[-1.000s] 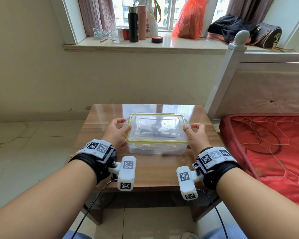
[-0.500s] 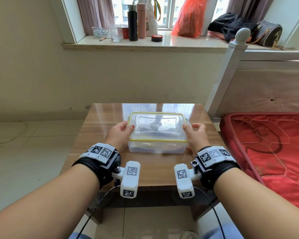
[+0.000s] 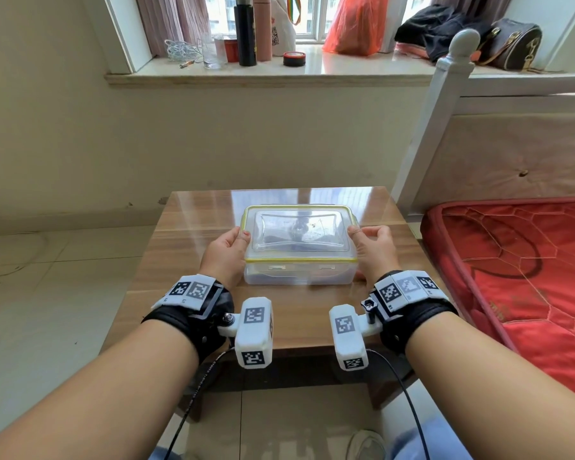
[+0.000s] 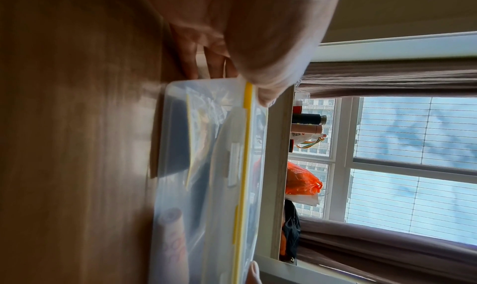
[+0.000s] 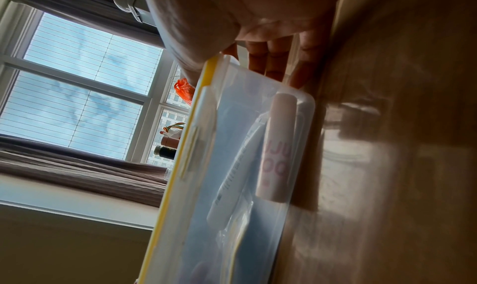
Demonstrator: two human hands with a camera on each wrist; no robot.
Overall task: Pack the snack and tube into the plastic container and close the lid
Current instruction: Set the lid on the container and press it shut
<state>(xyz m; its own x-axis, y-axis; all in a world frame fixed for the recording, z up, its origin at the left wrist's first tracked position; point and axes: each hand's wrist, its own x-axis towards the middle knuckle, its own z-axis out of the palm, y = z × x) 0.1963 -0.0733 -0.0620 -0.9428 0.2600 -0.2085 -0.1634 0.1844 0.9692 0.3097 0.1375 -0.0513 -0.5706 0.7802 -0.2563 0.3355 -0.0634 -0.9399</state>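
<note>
— What was seen at the middle of the head view?

— Wooden counter (image 3: 299,313) was seen there, with a windowsill (image 3: 263,76) across the top of the frame and a red bed (image 3: 518,270) at the right edge. The plastic container (image 3: 299,275) was set on the counter at centre frame, its yellow-rimmed lid (image 3: 297,232) laid on top.

— How were the hands placed?

— The left hand (image 3: 224,252) was pressed to the container's left end, thumb laid over the lid's edge, fingers (image 4: 191,64) curled down its side. The right hand (image 3: 374,252) was clasped likewise at the right end, fingers (image 5: 271,62) curled behind that wall.

— And the contents?

— A pink tube (image 5: 277,147) and a clear snack packet (image 4: 204,133) were seen through the walls, inside.
</note>
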